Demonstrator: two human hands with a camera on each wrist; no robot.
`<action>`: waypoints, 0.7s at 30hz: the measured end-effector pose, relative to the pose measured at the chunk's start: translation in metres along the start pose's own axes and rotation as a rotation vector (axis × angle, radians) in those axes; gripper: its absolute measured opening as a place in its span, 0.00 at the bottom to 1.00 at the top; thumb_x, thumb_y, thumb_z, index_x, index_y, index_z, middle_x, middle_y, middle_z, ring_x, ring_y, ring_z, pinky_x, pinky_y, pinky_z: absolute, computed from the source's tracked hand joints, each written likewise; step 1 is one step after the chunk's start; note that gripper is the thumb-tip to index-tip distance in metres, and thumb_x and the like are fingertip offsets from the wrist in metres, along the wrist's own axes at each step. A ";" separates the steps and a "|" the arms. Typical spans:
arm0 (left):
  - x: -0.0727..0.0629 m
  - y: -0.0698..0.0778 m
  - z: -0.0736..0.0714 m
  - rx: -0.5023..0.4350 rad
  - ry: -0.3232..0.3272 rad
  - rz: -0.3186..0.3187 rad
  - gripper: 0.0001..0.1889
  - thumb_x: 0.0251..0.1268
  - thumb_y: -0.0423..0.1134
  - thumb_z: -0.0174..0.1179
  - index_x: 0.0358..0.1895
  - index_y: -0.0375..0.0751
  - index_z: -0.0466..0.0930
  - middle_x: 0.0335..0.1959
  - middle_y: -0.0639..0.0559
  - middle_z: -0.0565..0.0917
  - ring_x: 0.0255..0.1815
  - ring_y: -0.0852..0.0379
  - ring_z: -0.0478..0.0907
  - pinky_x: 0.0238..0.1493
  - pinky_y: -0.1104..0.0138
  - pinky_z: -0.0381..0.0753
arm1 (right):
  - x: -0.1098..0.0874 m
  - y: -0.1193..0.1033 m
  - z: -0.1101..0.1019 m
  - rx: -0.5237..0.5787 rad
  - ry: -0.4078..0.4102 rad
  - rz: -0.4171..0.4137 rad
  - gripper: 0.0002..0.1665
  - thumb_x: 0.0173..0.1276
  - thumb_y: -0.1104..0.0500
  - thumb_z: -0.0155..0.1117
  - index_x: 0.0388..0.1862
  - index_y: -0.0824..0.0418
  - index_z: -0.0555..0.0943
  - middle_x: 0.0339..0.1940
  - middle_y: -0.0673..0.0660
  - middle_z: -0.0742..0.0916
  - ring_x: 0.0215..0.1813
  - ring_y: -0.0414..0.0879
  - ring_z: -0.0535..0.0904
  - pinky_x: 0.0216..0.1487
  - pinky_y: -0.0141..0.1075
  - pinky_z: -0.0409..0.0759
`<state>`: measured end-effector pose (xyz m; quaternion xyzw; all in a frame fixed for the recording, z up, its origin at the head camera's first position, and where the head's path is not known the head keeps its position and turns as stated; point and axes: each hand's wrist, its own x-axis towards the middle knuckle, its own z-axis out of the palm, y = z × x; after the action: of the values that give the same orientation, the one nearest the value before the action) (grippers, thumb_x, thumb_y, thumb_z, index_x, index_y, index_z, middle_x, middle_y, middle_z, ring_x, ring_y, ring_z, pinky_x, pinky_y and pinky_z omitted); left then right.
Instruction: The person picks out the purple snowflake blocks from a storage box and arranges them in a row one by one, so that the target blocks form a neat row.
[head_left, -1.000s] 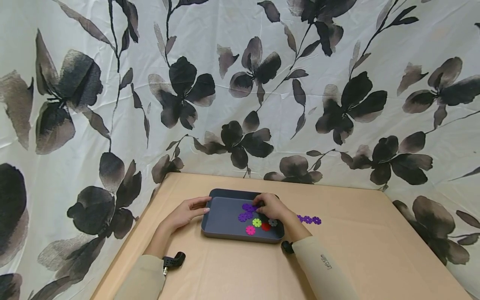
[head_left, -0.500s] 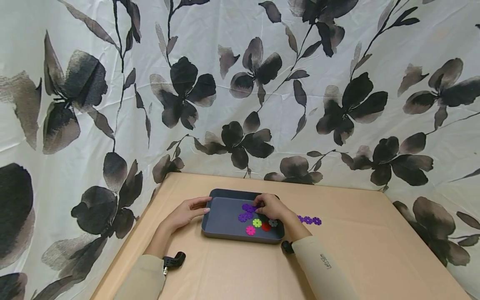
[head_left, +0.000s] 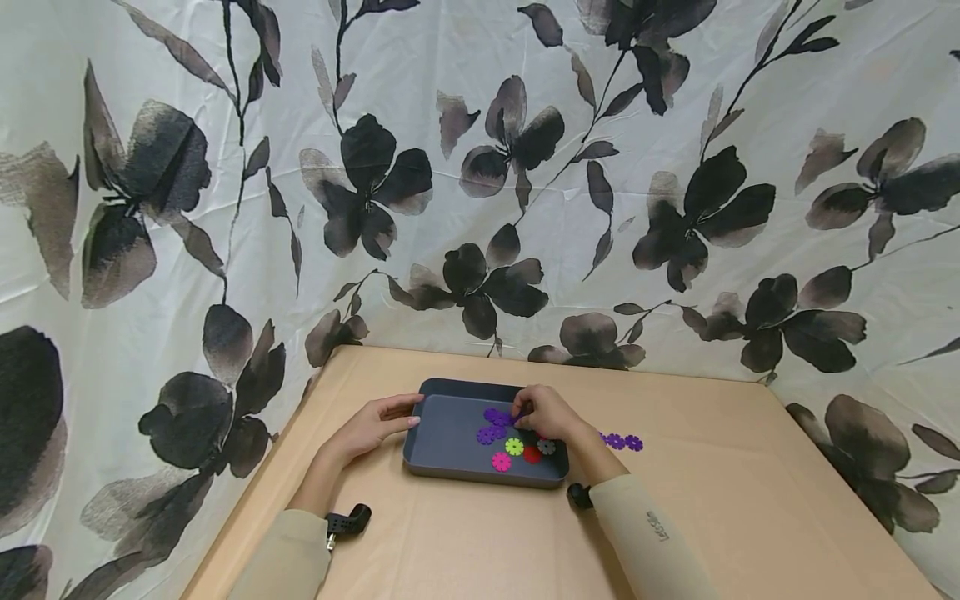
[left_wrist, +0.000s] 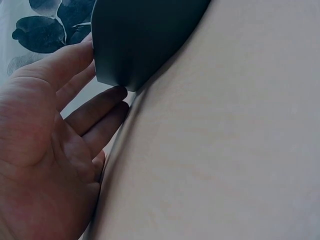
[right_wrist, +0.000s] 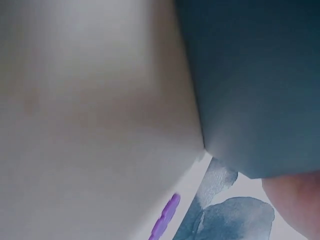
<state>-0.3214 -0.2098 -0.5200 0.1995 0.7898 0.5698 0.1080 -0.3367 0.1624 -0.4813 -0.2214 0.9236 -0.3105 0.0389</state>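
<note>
A dark grey tray (head_left: 450,437) lies on the table, its outer wall filling part of both wrist views. My left hand (head_left: 371,429) touches the tray's left edge; in the left wrist view its fairly straight fingers (left_wrist: 105,107) rest against the tray's wall and underside. Over the tray's right half, my right hand (head_left: 551,414) pinches a purple flower-shaped disc (head_left: 516,419), partly hidden by the fingers. Several more purple discs (head_left: 487,435) lie joined or overlapping beside it. Nearer me are yellow-green (head_left: 513,447), pink (head_left: 501,461), red (head_left: 532,454) and grey (head_left: 546,447) discs.
Right of the tray, a row of purple discs (head_left: 622,442) lies on the beige table (head_left: 712,500), partly behind my right wrist. A white cloth with dark flowers (head_left: 465,183) hangs behind the table.
My right hand has shifted slightly to the right over the tray, its fingers still at the purple discs. The left hand and the tray have stayed in place.
</note>
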 end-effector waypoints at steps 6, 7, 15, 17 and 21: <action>0.000 0.001 0.002 -0.021 0.002 -0.006 0.32 0.72 0.46 0.68 0.76 0.42 0.72 0.76 0.44 0.73 0.79 0.45 0.67 0.78 0.51 0.67 | -0.006 0.001 -0.006 0.027 0.022 -0.011 0.05 0.63 0.67 0.77 0.37 0.60 0.89 0.35 0.51 0.88 0.35 0.41 0.79 0.38 0.32 0.80; 0.000 0.001 0.002 -0.021 0.002 -0.003 0.32 0.72 0.46 0.68 0.76 0.42 0.72 0.76 0.44 0.73 0.80 0.44 0.67 0.78 0.50 0.67 | -0.008 0.001 -0.008 0.032 0.034 -0.013 0.05 0.63 0.66 0.77 0.38 0.60 0.90 0.36 0.51 0.88 0.35 0.41 0.79 0.38 0.32 0.80; 0.000 0.000 0.002 -0.017 0.000 0.002 0.32 0.72 0.46 0.67 0.76 0.40 0.71 0.77 0.43 0.73 0.80 0.44 0.67 0.76 0.60 0.71 | -0.029 -0.002 -0.019 0.061 0.168 -0.029 0.10 0.65 0.66 0.76 0.45 0.60 0.90 0.42 0.52 0.88 0.41 0.42 0.82 0.45 0.35 0.85; 0.000 -0.001 0.002 -0.023 -0.007 0.014 0.33 0.73 0.45 0.67 0.76 0.38 0.71 0.77 0.40 0.72 0.80 0.42 0.67 0.74 0.67 0.72 | -0.035 -0.003 -0.022 0.066 0.192 -0.047 0.10 0.65 0.67 0.75 0.46 0.61 0.90 0.44 0.53 0.88 0.42 0.43 0.83 0.48 0.39 0.86; 0.003 -0.003 0.002 -0.041 -0.017 0.039 0.32 0.73 0.43 0.66 0.76 0.36 0.70 0.77 0.37 0.71 0.79 0.39 0.67 0.69 0.76 0.72 | -0.047 -0.002 -0.029 0.084 0.226 -0.047 0.12 0.67 0.67 0.74 0.49 0.62 0.90 0.47 0.54 0.88 0.45 0.46 0.85 0.53 0.44 0.89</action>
<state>-0.3243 -0.2078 -0.5231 0.2175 0.7730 0.5861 0.1079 -0.2998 0.1971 -0.4599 -0.2047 0.9027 -0.3729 -0.0637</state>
